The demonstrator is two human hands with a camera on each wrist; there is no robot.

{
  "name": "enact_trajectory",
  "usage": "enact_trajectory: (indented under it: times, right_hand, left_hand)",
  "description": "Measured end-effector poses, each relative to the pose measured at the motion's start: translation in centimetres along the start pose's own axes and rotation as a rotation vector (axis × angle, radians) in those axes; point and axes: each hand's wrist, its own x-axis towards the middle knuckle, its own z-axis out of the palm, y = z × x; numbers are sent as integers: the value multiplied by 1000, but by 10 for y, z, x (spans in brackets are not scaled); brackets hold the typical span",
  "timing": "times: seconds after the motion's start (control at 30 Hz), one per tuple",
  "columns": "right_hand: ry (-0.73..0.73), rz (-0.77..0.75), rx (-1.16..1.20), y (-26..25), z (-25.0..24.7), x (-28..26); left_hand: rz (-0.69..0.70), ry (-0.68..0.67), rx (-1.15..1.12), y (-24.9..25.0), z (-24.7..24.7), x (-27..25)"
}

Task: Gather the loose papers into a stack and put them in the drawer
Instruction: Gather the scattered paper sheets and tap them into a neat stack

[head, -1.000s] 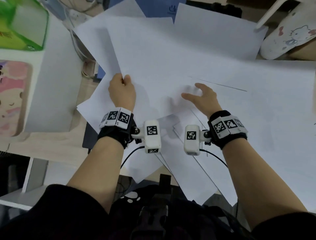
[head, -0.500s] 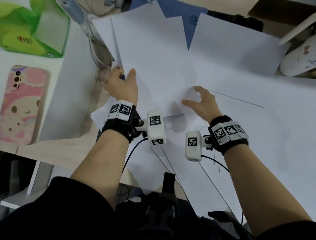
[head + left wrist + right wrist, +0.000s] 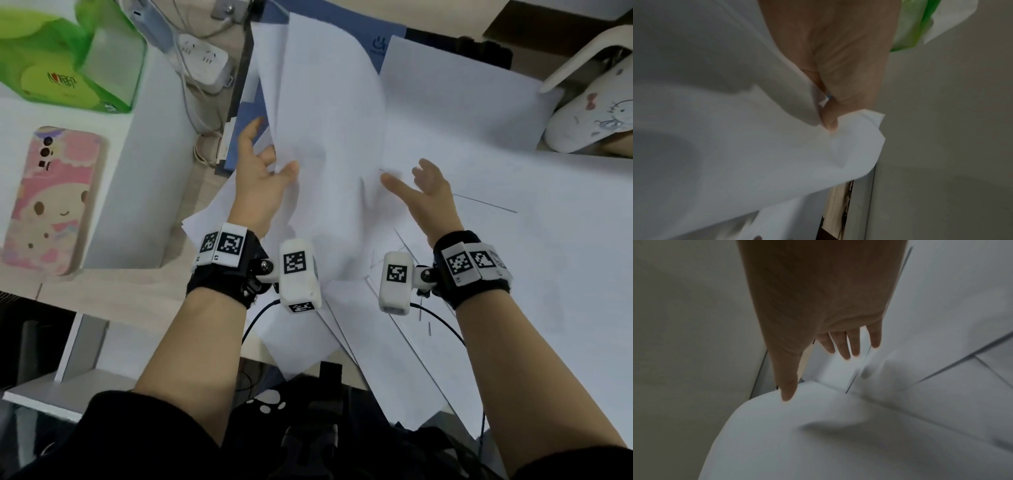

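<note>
Several loose white papers [image 3: 445,212] lie overlapping across the desk. My left hand [image 3: 274,166] pinches the left edge of a few sheets [image 3: 325,130] and holds them raised, so they bow upward. In the left wrist view the thumb [image 3: 830,121] presses on that edge of the paper [image 3: 735,146]. My right hand [image 3: 411,178] hovers open over the middle of the papers, fingers spread. Seen from the right wrist, its fingers [image 3: 846,350] are straight above a bulging sheet [image 3: 818,434]. No drawer shows in any view.
On a raised white surface [image 3: 144,192] to the left lie a pink phone [image 3: 51,198] and a green tissue pack [image 3: 68,58]. A power strip [image 3: 202,58] and a blue folder [image 3: 239,137] sit behind the papers. A white cartoon-printed object [image 3: 589,116] stands at the right.
My left hand slid up the sheets' left edge and lifted them, so they now bow. My right hand came up off the paper with its fingers spread.
</note>
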Motion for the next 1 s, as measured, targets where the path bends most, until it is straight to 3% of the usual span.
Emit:
enact_trajectory:
  times: [0.17, 0.37, 0.57, 0.8, 1.0]
  right_hand:
    - [-154, 160, 197, 17, -5, -15]
    - [-208, 217, 370, 25, -15, -33]
    - [-71, 226, 496, 31, -39, -47]
    - [-36, 222, 372, 49, -60, -49]
    - [2, 131, 447, 49, -89, -48]
  left_hand:
    - [-72, -278, 58, -6, -1, -23]
    - [-131, -463, -6, 4, 8, -40]
    - [-78, -203, 291, -14, 16, -40]
    - [-75, -310, 518, -42, 41, -35]
    - [8, -172, 475, -29, 79, -14]
